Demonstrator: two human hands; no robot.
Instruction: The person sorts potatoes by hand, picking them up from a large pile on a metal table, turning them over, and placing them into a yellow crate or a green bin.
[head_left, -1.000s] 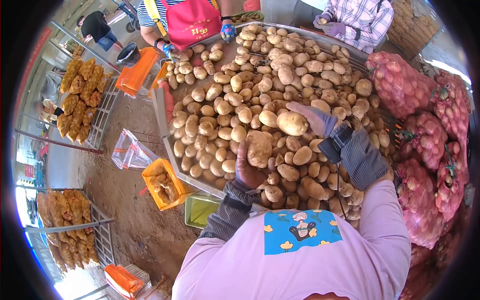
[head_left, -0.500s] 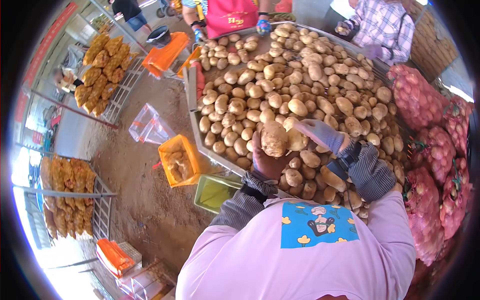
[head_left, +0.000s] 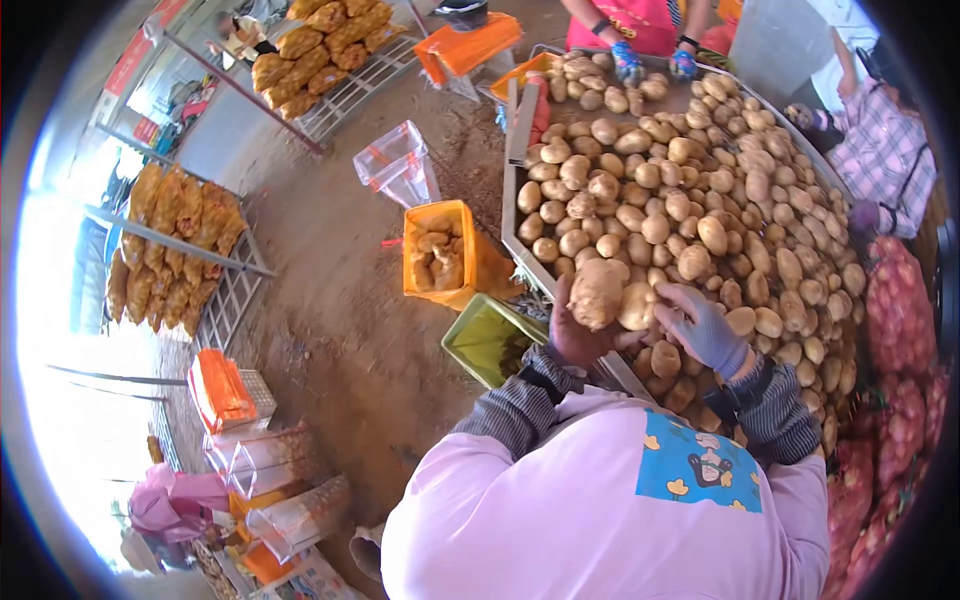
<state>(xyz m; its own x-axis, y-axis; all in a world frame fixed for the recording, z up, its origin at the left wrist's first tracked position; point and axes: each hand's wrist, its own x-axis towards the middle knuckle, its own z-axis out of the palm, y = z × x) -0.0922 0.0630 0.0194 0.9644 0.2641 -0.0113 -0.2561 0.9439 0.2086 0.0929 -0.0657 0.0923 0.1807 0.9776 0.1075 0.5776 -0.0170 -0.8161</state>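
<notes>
My left hand (head_left: 580,340) cups a large, knobbly potato (head_left: 598,293) from below and the side, over the near edge of the potato table (head_left: 511,215). A smaller, smoother potato (head_left: 637,306) sits right against it. My right hand (head_left: 706,328), in a grey glove, has its fingers closed at the right side of that smaller potato; the contact is partly hidden. Many loose potatoes (head_left: 713,235) lie heaped on the table beyond both hands.
Left of the table stand an orange bin (head_left: 412,262) with potatoes inside and a green bin (head_left: 465,345). Red net sacks (head_left: 893,310) are piled at right. Across the table are a co-worker's blue-gloved hands (head_left: 630,65) and another person's plaid sleeve (head_left: 880,140).
The view has turned left, so the table sits further right and more of the floor shows. Both potatoes stay at my hands. The co-worker's gloved hands have come closer together over the potatoes.
</notes>
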